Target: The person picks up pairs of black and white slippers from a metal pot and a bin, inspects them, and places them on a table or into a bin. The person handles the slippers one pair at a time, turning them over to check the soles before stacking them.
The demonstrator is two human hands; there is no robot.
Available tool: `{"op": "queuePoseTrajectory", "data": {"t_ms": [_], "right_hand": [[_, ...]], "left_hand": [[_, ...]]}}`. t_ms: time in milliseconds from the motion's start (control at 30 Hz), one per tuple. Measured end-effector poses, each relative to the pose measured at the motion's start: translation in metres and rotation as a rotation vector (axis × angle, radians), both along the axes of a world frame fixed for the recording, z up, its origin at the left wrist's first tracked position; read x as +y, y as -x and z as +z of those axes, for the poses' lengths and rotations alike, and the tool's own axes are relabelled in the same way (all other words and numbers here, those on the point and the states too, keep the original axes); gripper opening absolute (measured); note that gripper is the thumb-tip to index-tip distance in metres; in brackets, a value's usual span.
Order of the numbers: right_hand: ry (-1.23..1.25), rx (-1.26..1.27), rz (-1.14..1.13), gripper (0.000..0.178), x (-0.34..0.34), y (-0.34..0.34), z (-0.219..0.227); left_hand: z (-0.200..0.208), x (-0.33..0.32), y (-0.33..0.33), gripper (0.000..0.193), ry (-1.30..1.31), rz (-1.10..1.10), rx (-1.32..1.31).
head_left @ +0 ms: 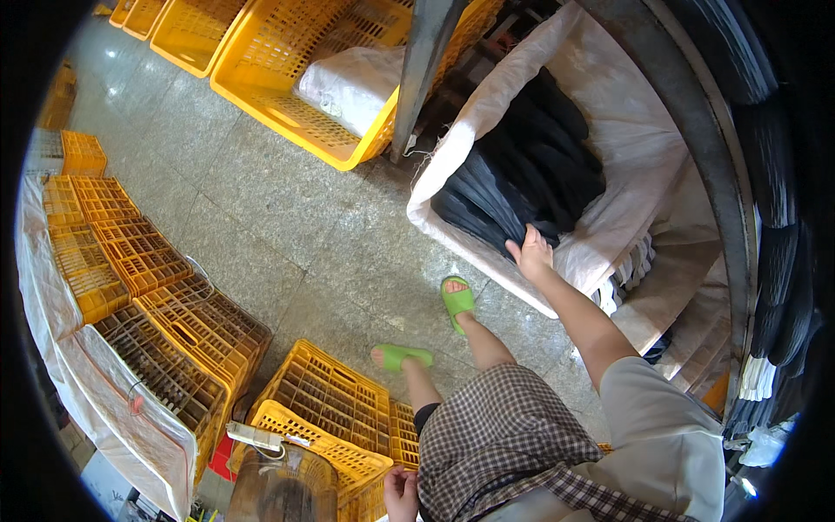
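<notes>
Fabric point(522, 165), black and gathered in long, loose folds, lies inside a bin with a pale liner point(639, 130), right of upper center in the frame. At its lower edge, a person's right hand point(532, 252) touches the cloth with thumb spread from the fingers; whether it grips a fold cannot be told. The left hand point(401, 496), at the bottom center of the frame, hangs loosely curled beside the hip, well apart from the cloth; whether it holds anything cannot be told.

Just below the bin, black-and-white material point(626, 274) shows beside the liner. A gray metal post point(426, 78) rises at the top center, between the bin and a large yellow crate point(287, 130) bearing a translucent plastic bag point(357, 83). Dark bundles point(770, 165) line the right edge of the frame.

The person, in a checked apron point(504, 418) and green slippers point(458, 300), stands on a gray floor point(261, 209). More yellow crates point(200, 326) line the left side beside a pale plastic sheet point(113, 383), while a white power strip point(255, 435) sits at lower left, near a brown rounded object point(283, 491).
</notes>
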State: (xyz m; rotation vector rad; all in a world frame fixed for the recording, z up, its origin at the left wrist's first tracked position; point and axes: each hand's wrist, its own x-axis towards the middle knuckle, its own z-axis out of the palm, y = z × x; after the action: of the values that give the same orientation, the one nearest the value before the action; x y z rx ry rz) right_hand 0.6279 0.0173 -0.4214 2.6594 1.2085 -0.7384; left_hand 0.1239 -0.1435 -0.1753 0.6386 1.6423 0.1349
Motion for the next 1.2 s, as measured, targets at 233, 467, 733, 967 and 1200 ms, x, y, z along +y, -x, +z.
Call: {"op": "queuePoseTrajectory", "data": {"t_ms": [233, 467, 733, 967, 1200], "right_hand": [[0.085, 0.02, -0.066, 0.082, 0.047, 0.005, 0.033], [-0.801, 0.378, 0.112, 0.038, 0.05, 0.074, 0.216], [-1.344, -0.038, 0.669, 0.008, -0.007, 0.022, 0.582], [-1.519, 0.017, -0.508, 0.036, 0.051, -0.273, 0.577], [-1.242, 0.383, -1.174, 0.053, 0.094, -0.463, 0.497]], "left_hand": [[0.031, 0.04, -0.012, 0.016, 0.0, 0.043, -0.041], [0.057, 0.088, -0.012, 0.029, -0.109, -0.026, -0.163], [0.071, 0.179, -0.033, 0.019, -0.628, -0.479, -0.203], [0.111, 0.196, -0.108, 0.034, -0.797, -0.772, 0.056], [0.113, 0.177, -0.128, 0.039, -0.638, -0.973, 0.069]]}}
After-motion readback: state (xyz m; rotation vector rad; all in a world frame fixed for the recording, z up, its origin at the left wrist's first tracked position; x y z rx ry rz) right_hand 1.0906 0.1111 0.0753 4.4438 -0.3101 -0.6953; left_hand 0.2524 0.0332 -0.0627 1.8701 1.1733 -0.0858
